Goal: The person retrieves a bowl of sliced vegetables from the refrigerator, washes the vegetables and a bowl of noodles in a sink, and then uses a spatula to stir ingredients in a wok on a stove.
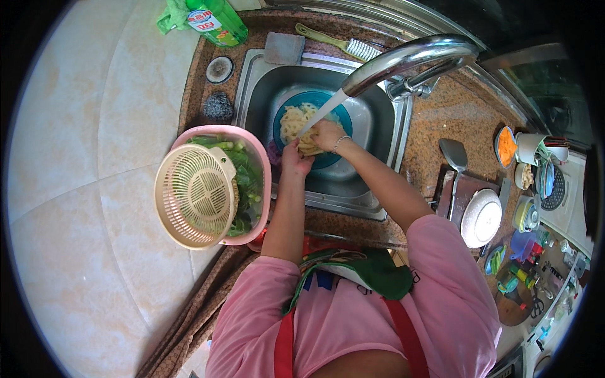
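Sliced lotus root [294, 119] lies heaped in a round teal basin [346, 118] inside the stainless steel sink [378, 179]. My left hand [297, 160] grips slices at the near edge of the heap, its thumb on top and its other fingers mostly hidden. From the right, my right hand [328, 136] curls over the slices, with a bracelet on its wrist; its fingertips are partly covered. A stream of water [326, 109] runs from the chrome faucet [406, 59] onto the lotus root between my hands.
Left of the sink, a cream plastic strainer [201, 189] leans over a pink basin [265, 189] of leafy greens [246, 177]. Behind are a steel scourer [218, 106], a sponge [284, 48] and a scrub brush [347, 43]. A spatula [454, 156] and white bowl [482, 218] lie right.
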The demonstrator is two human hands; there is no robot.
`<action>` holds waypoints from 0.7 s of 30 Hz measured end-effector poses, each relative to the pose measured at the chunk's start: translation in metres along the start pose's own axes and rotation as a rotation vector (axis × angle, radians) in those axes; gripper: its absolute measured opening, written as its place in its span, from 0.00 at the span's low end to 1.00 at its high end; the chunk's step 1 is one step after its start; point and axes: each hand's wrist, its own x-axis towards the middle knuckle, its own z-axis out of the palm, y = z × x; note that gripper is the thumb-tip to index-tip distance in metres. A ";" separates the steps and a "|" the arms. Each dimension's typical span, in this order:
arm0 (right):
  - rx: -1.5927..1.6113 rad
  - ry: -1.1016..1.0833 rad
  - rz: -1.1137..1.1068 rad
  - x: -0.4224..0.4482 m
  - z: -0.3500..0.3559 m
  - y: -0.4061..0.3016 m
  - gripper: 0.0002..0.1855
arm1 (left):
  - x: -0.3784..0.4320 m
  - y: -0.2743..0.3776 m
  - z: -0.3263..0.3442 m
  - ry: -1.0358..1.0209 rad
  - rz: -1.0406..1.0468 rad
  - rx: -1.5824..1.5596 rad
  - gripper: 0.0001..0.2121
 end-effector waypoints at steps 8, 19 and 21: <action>0.529 0.647 0.211 -0.067 -0.006 0.032 0.12 | -0.010 0.006 0.018 -0.161 0.201 0.149 0.19; 0.348 0.946 0.503 -0.165 -0.104 0.147 0.12 | 0.001 0.062 0.068 -0.534 -0.073 0.325 0.10; 0.341 0.928 0.526 -0.149 -0.122 0.164 0.15 | 0.008 0.071 0.063 -0.951 -0.343 0.193 0.08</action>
